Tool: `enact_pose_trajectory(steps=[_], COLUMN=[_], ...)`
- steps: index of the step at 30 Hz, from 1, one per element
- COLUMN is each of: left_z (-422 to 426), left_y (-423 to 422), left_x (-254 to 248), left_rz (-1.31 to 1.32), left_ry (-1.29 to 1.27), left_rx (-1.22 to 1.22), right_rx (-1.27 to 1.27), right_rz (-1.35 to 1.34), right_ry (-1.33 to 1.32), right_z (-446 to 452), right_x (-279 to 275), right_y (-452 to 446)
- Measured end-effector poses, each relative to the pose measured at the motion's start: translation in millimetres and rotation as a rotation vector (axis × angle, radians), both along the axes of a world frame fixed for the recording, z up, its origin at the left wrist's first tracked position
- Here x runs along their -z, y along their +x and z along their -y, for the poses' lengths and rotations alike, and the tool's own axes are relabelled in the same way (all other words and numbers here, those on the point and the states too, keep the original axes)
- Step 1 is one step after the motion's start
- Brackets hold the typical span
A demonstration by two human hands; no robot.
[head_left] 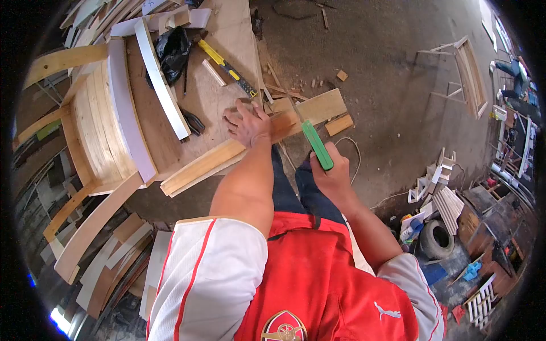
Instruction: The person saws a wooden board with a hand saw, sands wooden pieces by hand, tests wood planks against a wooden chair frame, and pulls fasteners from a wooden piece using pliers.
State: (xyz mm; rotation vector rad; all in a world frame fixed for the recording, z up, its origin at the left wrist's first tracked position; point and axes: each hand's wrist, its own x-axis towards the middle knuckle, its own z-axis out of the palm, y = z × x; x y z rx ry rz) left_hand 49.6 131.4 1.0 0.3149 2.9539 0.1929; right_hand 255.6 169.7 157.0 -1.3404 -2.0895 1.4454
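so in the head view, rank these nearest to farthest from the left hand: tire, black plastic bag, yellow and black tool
From the left hand:
1. yellow and black tool: nearest, its near end just beyond the fingertips
2. black plastic bag: farther ahead and to the left
3. tire: farthest, well off to the right

Muted light, fisheye-bent edges, black corners

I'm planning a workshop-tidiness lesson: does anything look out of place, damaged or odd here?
Nothing looks clearly damaged. Small wood offcuts lie scattered on the floor ahead, looking untidy. A tyre at lower right seems out of place beside timber pieces.
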Motion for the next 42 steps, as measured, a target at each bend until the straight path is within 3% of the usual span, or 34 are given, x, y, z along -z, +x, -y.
enact_pose_trajectory(steps=[7, 11, 18, 24, 30, 33, 42], left_z=[1, -1, 1, 1, 4, 4, 4], left_y=[0, -2, -2, -2, -1, -1, -1], left_x=[1, -2, 0, 0, 6, 12, 6], left_rz=[-0.014, 0.017, -0.006, 0.016, 0.001, 0.004, 0.004], left_ry=[0.011, 0.016, -0.005, 0.03, -0.011, -0.027, 0.002], left_rx=[0.005, 0.008, 0.009, 0.008, 0.006, 0.01, 0.008], right_rx=[0.011, -0.04, -0.004, -0.013, -0.025, 0.0, 0.035], right_rz=[0.009, -0.023, 0.055, 0.028, 0.087, 0.003, 0.076], right_ry=[-0.026, 0.031, -0.008, -0.026, 0.006, 0.008, -0.045], right_z=[11, 0, 25, 10, 22, 6, 14], right_x=[-41, 7, -35, -8, -41, 0, -41], right_y=[23, -4, 35, -2, 30, 2, 17])
